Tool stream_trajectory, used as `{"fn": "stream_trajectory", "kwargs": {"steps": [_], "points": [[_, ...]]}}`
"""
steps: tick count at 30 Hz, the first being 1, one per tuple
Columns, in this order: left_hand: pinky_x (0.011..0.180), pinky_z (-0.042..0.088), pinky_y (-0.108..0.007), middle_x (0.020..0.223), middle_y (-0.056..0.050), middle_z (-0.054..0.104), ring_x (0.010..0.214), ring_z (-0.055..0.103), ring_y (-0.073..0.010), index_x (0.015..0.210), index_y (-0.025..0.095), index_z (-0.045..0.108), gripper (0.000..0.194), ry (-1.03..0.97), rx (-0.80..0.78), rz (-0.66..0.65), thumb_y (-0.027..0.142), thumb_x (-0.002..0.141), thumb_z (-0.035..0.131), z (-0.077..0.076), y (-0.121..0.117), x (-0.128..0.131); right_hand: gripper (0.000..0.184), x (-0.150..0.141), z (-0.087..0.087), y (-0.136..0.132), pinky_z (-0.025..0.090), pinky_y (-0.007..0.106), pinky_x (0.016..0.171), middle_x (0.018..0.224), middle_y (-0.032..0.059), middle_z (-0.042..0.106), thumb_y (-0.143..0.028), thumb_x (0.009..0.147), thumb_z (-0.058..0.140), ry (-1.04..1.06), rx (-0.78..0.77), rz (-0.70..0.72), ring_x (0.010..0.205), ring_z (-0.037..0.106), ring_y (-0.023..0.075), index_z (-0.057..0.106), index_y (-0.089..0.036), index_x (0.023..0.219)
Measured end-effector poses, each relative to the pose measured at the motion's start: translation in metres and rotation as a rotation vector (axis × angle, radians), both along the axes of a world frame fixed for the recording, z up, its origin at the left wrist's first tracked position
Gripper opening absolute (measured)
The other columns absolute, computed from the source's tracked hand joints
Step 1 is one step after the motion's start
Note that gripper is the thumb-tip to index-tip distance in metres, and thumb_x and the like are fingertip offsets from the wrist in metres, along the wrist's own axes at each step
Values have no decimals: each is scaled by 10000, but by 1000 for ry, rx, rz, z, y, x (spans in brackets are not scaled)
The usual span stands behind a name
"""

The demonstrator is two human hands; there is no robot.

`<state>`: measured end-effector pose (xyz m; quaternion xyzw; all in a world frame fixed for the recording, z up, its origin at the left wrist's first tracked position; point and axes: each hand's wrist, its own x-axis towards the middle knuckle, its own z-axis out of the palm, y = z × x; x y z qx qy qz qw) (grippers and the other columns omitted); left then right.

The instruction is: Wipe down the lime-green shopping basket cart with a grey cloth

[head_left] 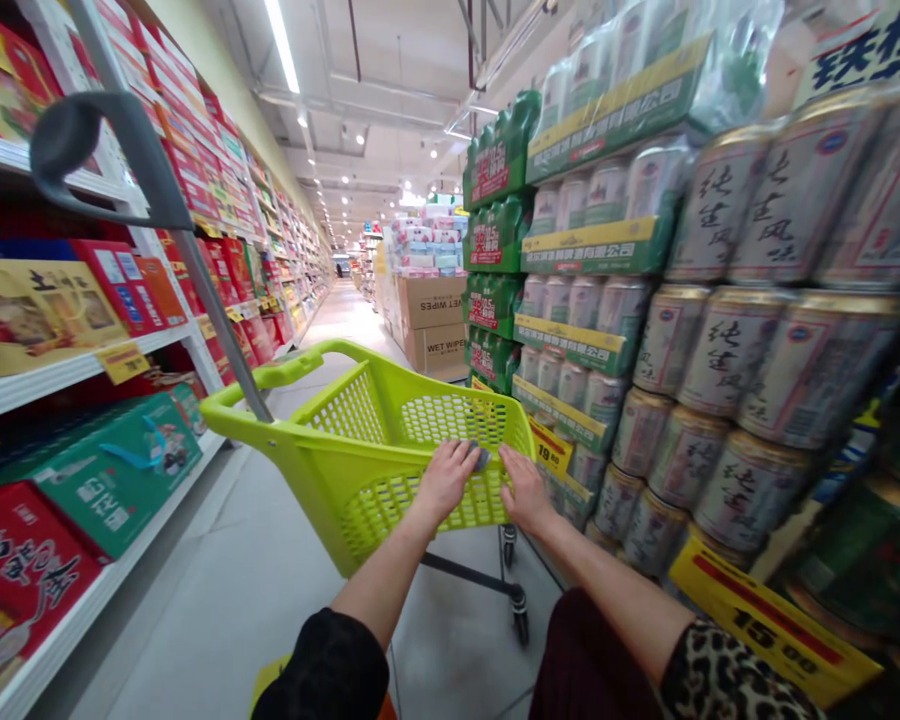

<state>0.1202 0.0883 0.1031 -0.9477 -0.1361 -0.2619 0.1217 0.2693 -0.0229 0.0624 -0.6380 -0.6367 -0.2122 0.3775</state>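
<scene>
A lime-green plastic shopping basket on wheels stands in the aisle in front of me. My left hand rests on its near rim with the fingers curled over a small grey thing that I cannot make out. My right hand grips the same rim just to the right, fingers curled over the edge. The basket's grey pull handle rises up to the upper left. What lies inside the basket is hidden.
Shelves of red and green boxed goods line the left. Shrink-wrapped stacks of cans and green bottles rise at the right with yellow price tags. Cardboard wet-wipes boxes stand further along the grey floor aisle.
</scene>
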Motion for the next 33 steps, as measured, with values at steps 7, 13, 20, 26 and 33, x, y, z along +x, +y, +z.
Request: {"fn": "stream_trajectory", "kwargs": {"steps": [7,13,20,26,33], "points": [[974,385,-405,1183,-110,582,1109,494,-214,1129,169,567,363,-51,32,46,97,817,396,17,49,-75,611,-1,1,-6,366,449,996,1270,168,487,-86,642,397,-73,-44,16,1188,422,243,445,-48,1250],[985,371,-432,1165,-94,587,1112,486,-215,1117,189,567,350,-90,25,112,113,830,382,16,52,-87,613,-16,-3,-3,346,454,1007,1272,173,480,-108,657,406,-29,17,-29,1203,405,248,420,-45,1267],[1003,339,-444,1251,-94,530,1164,433,-227,1205,192,498,403,-49,-2,-11,119,814,435,-6,-2,-14,615,-20,-1,-5,346,474,995,1283,175,468,-111,662,408,-51,-3,-50,1205,392,258,414,-47,1274],[962,387,-403,1214,-107,560,1119,475,-209,1158,177,541,371,-21,24,-59,104,822,403,7,20,-48,641,-10,0,-10,354,454,994,1281,166,474,-73,649,394,-181,-75,-22,1202,387,251,412,-53,1289],[967,377,-430,1182,-104,578,1113,481,-213,1105,189,573,357,-6,82,140,108,819,375,44,71,-148,646,-6,-7,-7,362,433,988,1253,152,494,-46,659,380,-224,-25,-21,1189,401,243,398,-76,1304]]}}
